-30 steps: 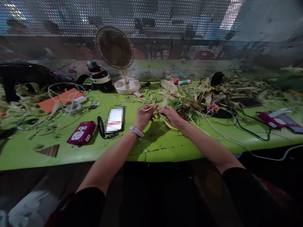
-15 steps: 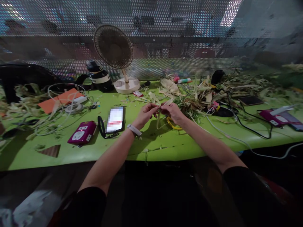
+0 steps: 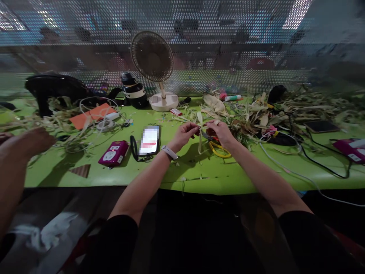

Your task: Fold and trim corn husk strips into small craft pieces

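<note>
A pale strip of dried husk [image 3: 200, 142], which looks like corn husk, stands upright between my two hands above the green table. My left hand [image 3: 184, 135], with a light band on its wrist, is closed, pinching the strip from the left. From the right, my right hand [image 3: 221, 133] is closed at the same strip, fingertips pinched together. The exact grip points are small and partly hidden by the fingers. Just below my right hand lie yellow-handled scissors [image 3: 219, 150], partly covered by it. A heap of husks and dry leaves [image 3: 251, 120] spreads behind and right of that hand.
Left of my arm lie a phone [image 3: 149, 140] and a purple socket box [image 3: 114, 154]. A fan [image 3: 164, 102] and a black bottle [image 3: 135, 93] stand behind, before a perforated screen [image 3: 199, 64]. Another person's hand [image 3: 31, 144] reaches in at left. Cables [image 3: 310, 152] cross the right side.
The view has turned left, so things appear further right. Another person's hand has come in at the left. The husk strip now stands more upright between my hands, and more of the scissors shows.
</note>
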A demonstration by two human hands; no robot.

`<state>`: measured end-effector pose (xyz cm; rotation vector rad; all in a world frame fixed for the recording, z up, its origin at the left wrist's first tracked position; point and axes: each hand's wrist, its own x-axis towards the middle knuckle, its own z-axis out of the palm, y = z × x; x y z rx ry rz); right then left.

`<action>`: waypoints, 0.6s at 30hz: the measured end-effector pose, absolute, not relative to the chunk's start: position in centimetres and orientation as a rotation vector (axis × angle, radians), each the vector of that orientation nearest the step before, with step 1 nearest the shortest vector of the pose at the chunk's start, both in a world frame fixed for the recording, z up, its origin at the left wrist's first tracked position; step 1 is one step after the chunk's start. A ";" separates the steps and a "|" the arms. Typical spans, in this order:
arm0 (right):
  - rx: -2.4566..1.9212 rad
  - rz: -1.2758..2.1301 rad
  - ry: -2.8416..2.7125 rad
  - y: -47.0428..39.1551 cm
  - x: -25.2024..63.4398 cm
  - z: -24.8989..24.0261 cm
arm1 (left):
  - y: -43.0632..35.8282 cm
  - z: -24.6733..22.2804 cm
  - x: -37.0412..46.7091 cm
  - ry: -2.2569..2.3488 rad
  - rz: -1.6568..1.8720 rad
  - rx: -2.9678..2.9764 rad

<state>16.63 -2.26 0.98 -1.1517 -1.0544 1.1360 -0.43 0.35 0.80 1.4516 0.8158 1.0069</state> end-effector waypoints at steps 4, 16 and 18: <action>-1.131 1.040 -1.145 -2.0 17.1 0.8 | 0.2 1.1 -0.5 0.798 0.992 1.387; -1.153 0.774 -1.445 -2.6 17.0 1.0 | 0.4 0.9 -0.7 0.817 0.855 1.422; -1.158 0.801 -1.443 -2.5 17.0 1.0 | 0.5 0.6 -0.6 0.805 0.873 1.448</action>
